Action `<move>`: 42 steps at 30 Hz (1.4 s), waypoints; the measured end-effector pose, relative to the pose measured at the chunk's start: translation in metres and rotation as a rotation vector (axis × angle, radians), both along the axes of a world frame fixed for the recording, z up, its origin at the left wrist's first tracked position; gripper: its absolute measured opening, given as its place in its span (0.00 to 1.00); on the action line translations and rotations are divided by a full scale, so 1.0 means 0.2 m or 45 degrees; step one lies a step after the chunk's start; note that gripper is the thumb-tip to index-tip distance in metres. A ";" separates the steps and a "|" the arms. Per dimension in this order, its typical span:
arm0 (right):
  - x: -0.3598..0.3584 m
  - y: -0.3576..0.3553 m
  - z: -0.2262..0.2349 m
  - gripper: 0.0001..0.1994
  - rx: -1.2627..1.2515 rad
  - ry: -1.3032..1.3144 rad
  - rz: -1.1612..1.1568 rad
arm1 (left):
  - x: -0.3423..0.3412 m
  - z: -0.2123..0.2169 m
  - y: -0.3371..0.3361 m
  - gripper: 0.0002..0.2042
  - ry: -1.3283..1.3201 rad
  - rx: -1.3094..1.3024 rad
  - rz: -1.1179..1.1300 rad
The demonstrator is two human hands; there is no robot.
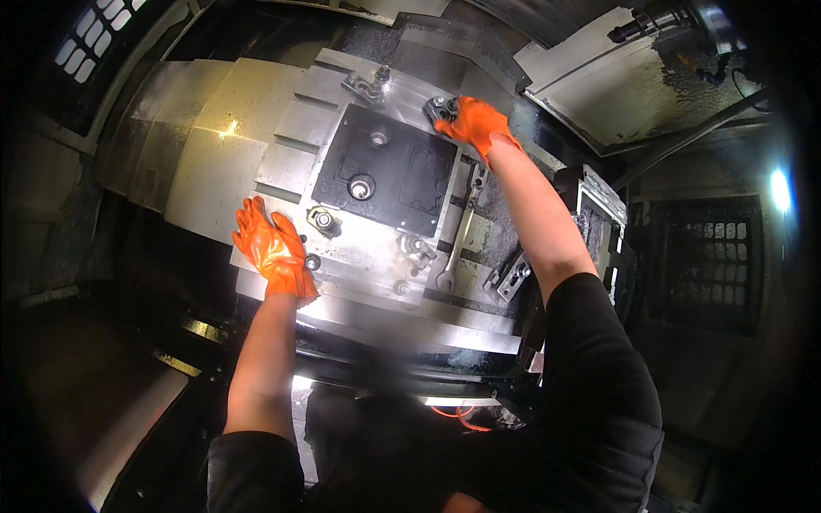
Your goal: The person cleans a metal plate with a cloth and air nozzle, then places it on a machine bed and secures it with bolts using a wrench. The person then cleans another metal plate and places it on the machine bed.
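Both hands are wearing orange rubber gloves: the left hand [274, 248] is lying open and flat, fingers extended, near the near-left corner of the silver slotted metal table [286, 168], while the right hand [479, 126] is grasping one dark metal clamp [438, 109]. That clamp is sitting just off the far-right corner of one dark grey rectangular metal plate [393, 171], which is lying askew on the table. Three more fixtures are standing around the plate: a silver bolted clamp [376, 84] by its far edge, a brassy-looking square block with a nut [323, 221] by its near-left corner, and a shiny metal fixture [416, 250], its shape blurring in glare, by its near-right corner. One dark slotted clamp bar [512, 278] is resting toward the table's near-right corner. One long silver wrench [462, 232] is lying beside the plate's right edge, its open end pointing toward the table's near edge. Two round bores are showing in the plate, the nearer one holding bright metal inside. A dark metal machine enclosure [701, 171] is surrounding the table.
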State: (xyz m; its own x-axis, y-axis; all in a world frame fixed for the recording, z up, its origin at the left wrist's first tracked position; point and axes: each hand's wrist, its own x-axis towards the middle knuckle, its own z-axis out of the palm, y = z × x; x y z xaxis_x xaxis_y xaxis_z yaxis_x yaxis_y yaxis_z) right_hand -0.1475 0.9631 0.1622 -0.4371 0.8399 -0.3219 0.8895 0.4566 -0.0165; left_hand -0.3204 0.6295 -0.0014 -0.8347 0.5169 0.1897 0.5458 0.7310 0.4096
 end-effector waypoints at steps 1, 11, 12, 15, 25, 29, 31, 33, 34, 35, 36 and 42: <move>-0.02 0.00 -0.01 0.32 -0.021 -0.011 -0.021 | -0.01 -0.01 0.01 0.25 0.015 0.016 0.010; -0.10 0.16 -0.23 0.26 -0.161 0.007 -0.186 | 0.00 -0.03 0.01 0.25 0.054 0.003 0.019; -0.07 0.23 -0.31 0.23 -0.228 0.017 -0.243 | 0.00 -0.03 0.02 0.25 0.059 -0.006 0.010; 0.12 0.53 -0.62 0.19 -0.436 0.077 -0.133 | 0.02 -0.02 0.04 0.25 0.010 0.036 -0.013; 0.01 0.38 -0.44 0.16 -0.399 0.119 -0.429 | -0.01 -0.05 0.02 0.25 0.084 0.050 0.010; 0.05 0.36 -0.45 0.18 -0.357 0.251 -0.388 | 0.00 -0.02 0.02 0.24 0.054 0.038 0.009; 0.09 0.41 -0.54 0.19 -0.339 0.303 -0.411 | 0.01 -0.02 0.03 0.24 0.036 0.050 -0.009; 0.06 0.34 -0.47 0.17 -0.387 0.392 -0.492 | 0.01 -0.01 0.02 0.24 0.032 0.061 -0.003; 0.04 0.30 -0.45 0.17 -0.410 0.437 -0.533 | 0.00 0.00 0.01 0.24 0.036 0.059 0.001; 0.06 0.31 -0.47 0.17 -0.400 0.449 -0.534 | 0.00 0.01 0.01 0.24 0.033 0.061 -0.013; 0.07 0.33 -0.49 0.18 -0.391 0.462 -0.534 | 0.01 0.02 0.02 0.24 0.030 0.062 -0.027; 0.03 0.37 -0.49 0.18 -0.440 0.398 -0.566 | 0.00 0.02 0.01 0.25 0.023 0.013 -0.048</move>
